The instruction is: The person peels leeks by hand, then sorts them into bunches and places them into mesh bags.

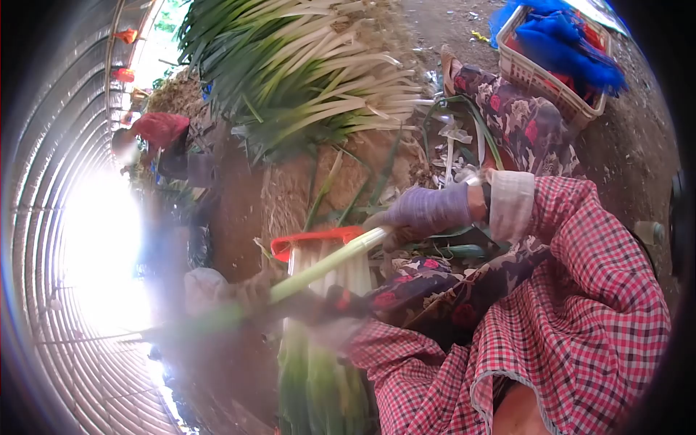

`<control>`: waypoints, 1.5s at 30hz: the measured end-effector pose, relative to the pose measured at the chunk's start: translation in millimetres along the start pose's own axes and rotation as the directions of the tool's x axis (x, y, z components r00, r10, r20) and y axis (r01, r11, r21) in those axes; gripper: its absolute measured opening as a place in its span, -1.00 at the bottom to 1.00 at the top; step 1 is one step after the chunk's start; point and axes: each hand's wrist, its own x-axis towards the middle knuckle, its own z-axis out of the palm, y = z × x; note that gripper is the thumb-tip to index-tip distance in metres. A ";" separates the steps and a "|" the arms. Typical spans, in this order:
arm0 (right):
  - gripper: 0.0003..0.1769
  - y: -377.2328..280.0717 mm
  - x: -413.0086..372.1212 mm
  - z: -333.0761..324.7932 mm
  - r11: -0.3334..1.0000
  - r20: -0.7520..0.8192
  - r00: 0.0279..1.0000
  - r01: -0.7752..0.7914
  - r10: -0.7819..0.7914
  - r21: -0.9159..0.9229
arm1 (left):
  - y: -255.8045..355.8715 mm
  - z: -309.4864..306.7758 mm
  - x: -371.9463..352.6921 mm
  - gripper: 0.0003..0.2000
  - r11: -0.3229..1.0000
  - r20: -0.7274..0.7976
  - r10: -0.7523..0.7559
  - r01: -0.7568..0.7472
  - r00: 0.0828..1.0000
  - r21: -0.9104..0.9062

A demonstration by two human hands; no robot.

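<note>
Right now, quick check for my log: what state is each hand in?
Left hand: blurred beside the leek; open or closed cannot be told.
Right hand: closed around the leek's pale end.

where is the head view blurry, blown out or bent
head view: glare blows out the tunnel's far opening and hazes the area beside it; the held stalk's leafy end and the lower hand are smeared, maybe by motion or a smudged lens, while the checked shirt looks crisper; wide-angle distortion curves the roof ribs, with dark corners all round
</note>
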 end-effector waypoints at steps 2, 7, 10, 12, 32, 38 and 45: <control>-0.56 -1.7 -3.5 1.7 0.987 -0.052 0.999 -0.017 0.008 -0.160 | 37.1 -0.8 -5.1 -0.68 0.310 0.062 -0.421 0.208 0.905 -0.927; -0.74 5.9 -13.0 -6.7 0.957 -0.142 0.977 -0.189 0.160 -0.221 | 23.2 15.0 -15.6 -0.74 -0.480 0.701 -0.370 0.520 0.610 -0.707; -0.73 17.3 -11.9 1.4 0.938 -0.176 0.967 -0.226 0.184 -0.263 | 23.0 17.8 -16.9 -0.70 -0.434 0.650 -0.347 0.498 0.676 -0.750; -0.70 21.4 -10.7 3.2 0.937 -0.197 0.957 -0.259 0.214 -0.236 | 34.5 14.8 -15.3 -0.67 -0.448 0.620 -0.367 0.452 0.693 -0.771; -0.65 3.1 -26.5 -19.6 0.959 -0.169 0.972 -0.198 0.165 -0.201 | 67.4 29.5 -15.0 -0.59 -0.297 0.613 -0.478 0.541 0.629 -0.787; -0.60 20.7 -13.3 -5.7 0.948 -0.277 0.907 -0.313 0.317 0.060 | 37.2 42.3 -23.3 -0.67 -0.586 0.672 -0.299 0.425 0.678 -0.690; -0.56 15.6 -9.9 -4.2 0.894 -0.355 0.840 -0.291 0.410 0.342 | 36.4 35.6 -19.2 -0.64 -0.839 0.345 0.167 0.317 0.923 -0.442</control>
